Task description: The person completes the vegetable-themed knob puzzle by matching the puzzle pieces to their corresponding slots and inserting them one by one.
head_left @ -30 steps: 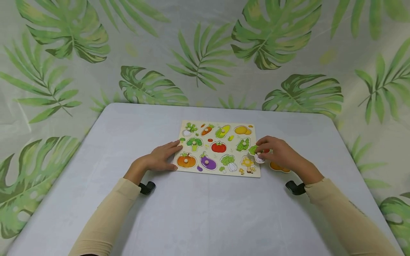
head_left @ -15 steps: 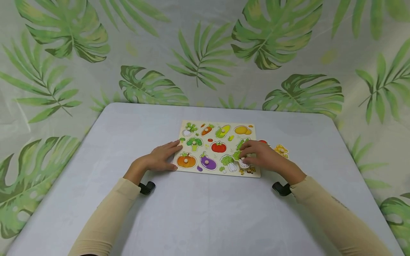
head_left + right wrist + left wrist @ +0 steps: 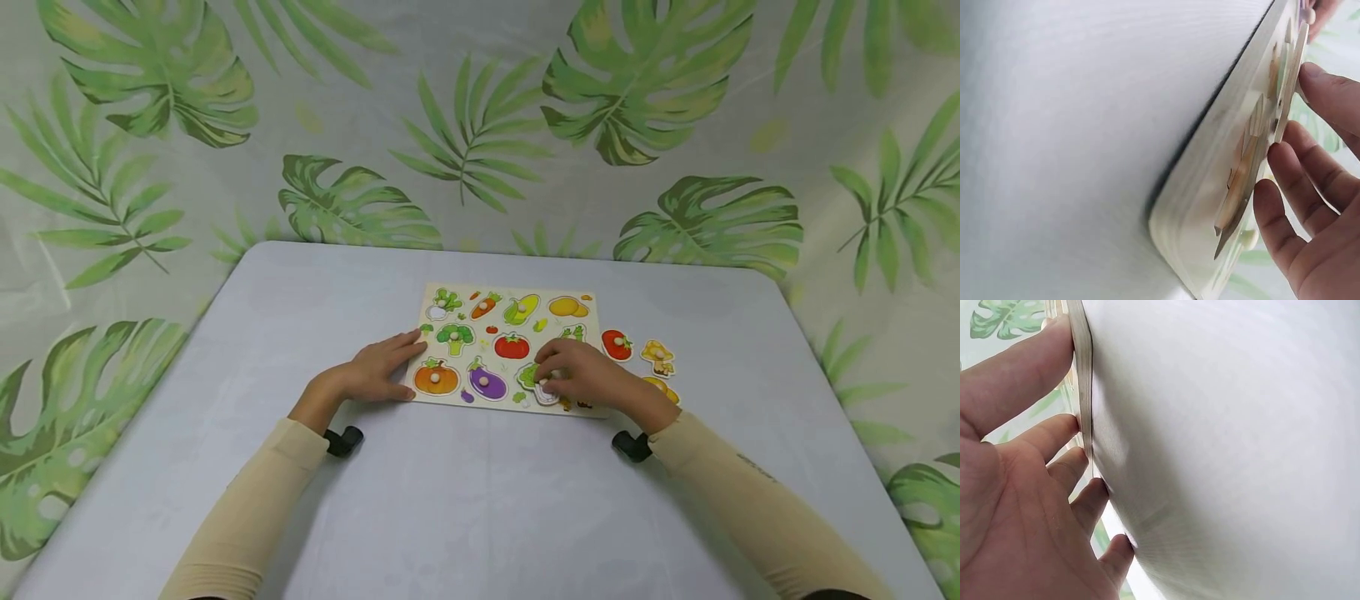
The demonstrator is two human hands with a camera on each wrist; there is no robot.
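A wooden vegetable peg puzzle board (image 3: 546, 337) lies on the white table. My right hand (image 3: 592, 375) pinches a bok choy puzzle piece (image 3: 527, 375) by its knob, close over the printed bok choy shape. In the right wrist view that piece (image 3: 1292, 81) shows edge-on above the board, between thumb and fingers. My left hand (image 3: 378, 367) rests with extended fingers at the board's left edge; the left wrist view has thumb and fingertips against the board edge (image 3: 1083, 375). Knobbed pumpkin (image 3: 423, 379) and eggplant (image 3: 497, 387) pieces sit in the board. My right hand hides the lower right corner.
Right of the board lie loose pieces: a tomato (image 3: 617, 346), a mushroom (image 3: 658, 357) and a yellow-orange one (image 3: 663, 387) partly behind my right wrist. A leaf-patterned cloth (image 3: 480, 125) hangs behind the table's far edge.
My right hand has carried the bok choy piece leftward from the board's right edge to the printed bok choy. The loose tomato and mushroom are uncovered. My left hand has stayed still.
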